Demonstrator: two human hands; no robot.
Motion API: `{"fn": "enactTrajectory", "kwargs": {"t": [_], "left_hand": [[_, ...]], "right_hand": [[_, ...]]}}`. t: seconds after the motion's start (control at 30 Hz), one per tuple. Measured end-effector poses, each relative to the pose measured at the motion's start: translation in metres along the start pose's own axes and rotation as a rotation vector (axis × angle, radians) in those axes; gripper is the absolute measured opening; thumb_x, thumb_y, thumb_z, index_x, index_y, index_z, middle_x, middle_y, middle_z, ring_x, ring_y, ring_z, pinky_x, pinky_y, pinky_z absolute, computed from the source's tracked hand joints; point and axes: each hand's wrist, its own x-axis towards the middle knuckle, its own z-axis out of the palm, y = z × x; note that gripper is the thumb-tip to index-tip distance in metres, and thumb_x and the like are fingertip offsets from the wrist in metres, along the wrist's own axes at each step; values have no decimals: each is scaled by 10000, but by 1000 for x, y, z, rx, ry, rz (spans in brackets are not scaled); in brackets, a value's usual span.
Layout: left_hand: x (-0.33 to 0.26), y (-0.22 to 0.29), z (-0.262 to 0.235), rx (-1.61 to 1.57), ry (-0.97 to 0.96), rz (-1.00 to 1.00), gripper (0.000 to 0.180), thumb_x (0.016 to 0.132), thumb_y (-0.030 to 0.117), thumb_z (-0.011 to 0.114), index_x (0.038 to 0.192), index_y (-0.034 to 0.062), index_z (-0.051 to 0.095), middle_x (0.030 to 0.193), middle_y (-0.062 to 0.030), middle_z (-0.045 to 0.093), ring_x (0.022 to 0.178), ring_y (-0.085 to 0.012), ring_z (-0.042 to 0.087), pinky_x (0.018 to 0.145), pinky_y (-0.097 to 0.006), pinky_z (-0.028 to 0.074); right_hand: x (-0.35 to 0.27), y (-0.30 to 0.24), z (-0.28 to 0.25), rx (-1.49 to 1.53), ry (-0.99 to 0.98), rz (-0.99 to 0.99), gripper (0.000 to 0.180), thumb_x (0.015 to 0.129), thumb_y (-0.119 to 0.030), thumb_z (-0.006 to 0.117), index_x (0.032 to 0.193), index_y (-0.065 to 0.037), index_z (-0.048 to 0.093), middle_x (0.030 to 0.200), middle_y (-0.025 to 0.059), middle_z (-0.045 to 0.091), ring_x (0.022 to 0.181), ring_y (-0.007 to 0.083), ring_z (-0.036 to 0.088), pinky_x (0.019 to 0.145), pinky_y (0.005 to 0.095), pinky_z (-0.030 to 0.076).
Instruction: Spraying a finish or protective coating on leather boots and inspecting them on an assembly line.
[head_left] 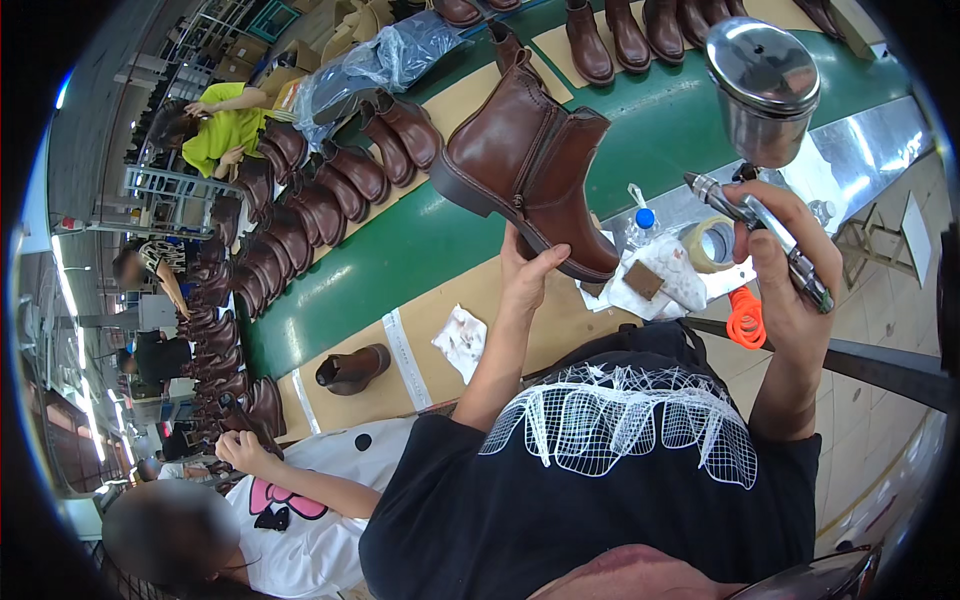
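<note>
A brown leather ankle boot (pixel 525 150) with a side zip and dark sole is raised over the bench, tilted with its toe toward me. My left hand (pixel 530 275) is closed around its sole near the toe. To the right, my right hand (pixel 795 265) grips a metal spray gun (pixel 785 235) with a shiny lidded cup (pixel 762 95) on top. The gun's nozzle points left toward the boot, with a gap between them. No spray can be made out.
Rows of brown boots (pixel 330 195) line the green bench (pixel 400 240). Near me are a single boot (pixel 352 369), a stained cloth (pixel 460 342), a tape roll (pixel 712 243), a blue-capped bottle (pixel 642 222) and an orange coil (pixel 745 320). A co-worker (pixel 320 500) sits close on my left.
</note>
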Motion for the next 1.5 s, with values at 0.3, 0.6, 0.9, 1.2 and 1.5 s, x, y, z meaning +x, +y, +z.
{"fn": "enactTrajectory", "kwargs": {"t": [0.3,0.6,0.9,1.2,1.5], "left_hand": [[-6,2,-4,-74,65,-88,799,775,163,733,1459,40,339,1366,-121,524,1255,-271,543,1061,-405,460],[-7,2,-20,-199,-8,-147,837,802,333,711,1488,46,327,1388,-133,523,1211,-264,584,1056,-406,469],[1,18,-27,-1145,-575,-477,787,944,532,518,1478,5,281,1272,-399,457,1023,-534,621,838,-546,609],[-8,10,-25,-1274,-602,-599,730,952,496,546,1505,91,295,1296,-373,419,849,-445,656,702,-441,602],[-1,15,-27,-1275,-703,-667,766,958,564,470,1535,115,239,1163,-322,447,715,-380,658,520,-351,514]], "right_hand": [[2,-7,1,-13,-6,-47,288,943,-196,669,1108,40,670,979,70,682,844,98,595,744,232,456],[11,-8,9,-54,-42,-97,270,930,-167,683,1101,42,672,983,70,687,857,111,605,758,236,461],[12,-20,8,-9,-81,-108,272,931,-161,672,1104,49,667,960,93,677,829,114,603,721,244,456],[19,-12,21,3,-129,-161,230,908,-114,688,1086,32,670,938,85,695,810,128,632,702,241,475],[6,-9,20,-66,-164,-132,285,877,-228,732,1057,-10,693,938,94,718,803,166,632,745,281,430]]}}
